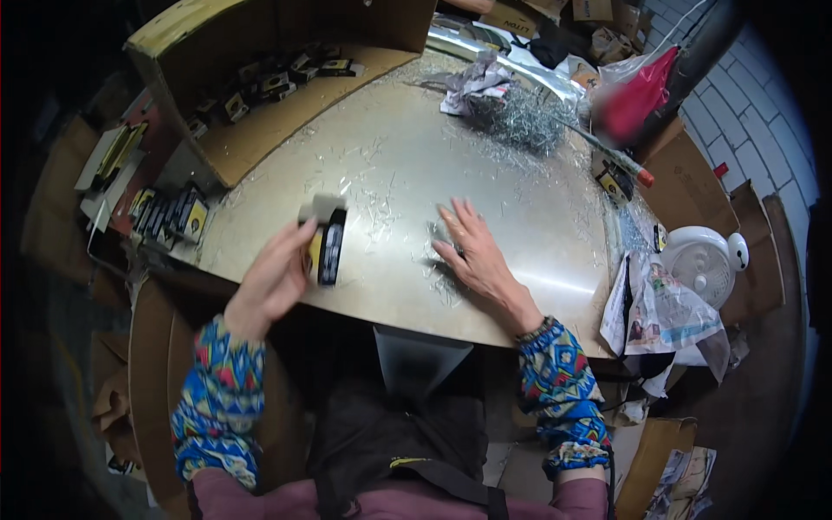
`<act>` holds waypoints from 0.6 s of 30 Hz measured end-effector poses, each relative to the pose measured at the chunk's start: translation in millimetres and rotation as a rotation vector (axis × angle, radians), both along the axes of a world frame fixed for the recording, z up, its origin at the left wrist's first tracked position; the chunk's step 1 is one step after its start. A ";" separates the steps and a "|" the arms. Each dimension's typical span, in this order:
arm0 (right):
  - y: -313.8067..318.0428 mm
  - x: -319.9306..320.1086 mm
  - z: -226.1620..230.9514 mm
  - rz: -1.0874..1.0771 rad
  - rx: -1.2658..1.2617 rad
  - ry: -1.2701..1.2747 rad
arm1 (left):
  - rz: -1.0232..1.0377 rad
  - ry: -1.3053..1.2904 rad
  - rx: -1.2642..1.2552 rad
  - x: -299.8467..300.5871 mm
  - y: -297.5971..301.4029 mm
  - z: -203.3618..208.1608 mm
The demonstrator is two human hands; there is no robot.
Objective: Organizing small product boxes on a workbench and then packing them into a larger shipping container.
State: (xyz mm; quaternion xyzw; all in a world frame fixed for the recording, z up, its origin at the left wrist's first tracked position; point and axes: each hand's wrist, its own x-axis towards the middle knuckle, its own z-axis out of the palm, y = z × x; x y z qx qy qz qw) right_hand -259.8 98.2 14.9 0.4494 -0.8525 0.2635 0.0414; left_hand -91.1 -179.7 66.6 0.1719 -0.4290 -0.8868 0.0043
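My left hand [270, 276] grips a small black and yellow cardboard box [330, 250] near the table's front edge. The box stands upright with its pale top flap [323, 206] raised; what is inside it I cannot see. To the right of it, my right hand [482, 262] is low over the metal tabletop [390, 277], fingers spread. Beneath and beside those fingers lies a little heap of thin, shiny metal pins or nails [448, 290], partly covered by the hand. More such pins [364, 156] are scattered across the middle of the table.
A large heap of the metal pins [529, 126] lies at the back beside crumpled paper [477, 82]. At the far left, an open carton [191, 95] contains several small black boxes [273, 84]. More boxes [169, 215] stand at the left edge. A white fan [700, 264] is at right.
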 end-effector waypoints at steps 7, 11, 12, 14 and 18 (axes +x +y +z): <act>-27.8 65.2 -12.7 -0.016 0.038 0.074 | 0.042 -0.394 -0.015 137.8 87.9 -101.9; -26.3 99.5 -10.2 -0.058 0.024 0.099 | 0.029 -0.623 -0.332 157.2 140.7 -139.9; -24.9 107.0 -9.8 -0.059 0.031 0.090 | -0.028 -0.627 -0.370 156.1 151.5 -150.6; -25.5 123.1 -13.3 -0.088 0.020 0.117 | -0.026 -0.473 -0.349 156.3 170.4 -161.2; -17.4 150.6 -12.0 -0.117 0.025 0.118 | -0.076 -0.426 -0.266 151.4 182.5 -151.0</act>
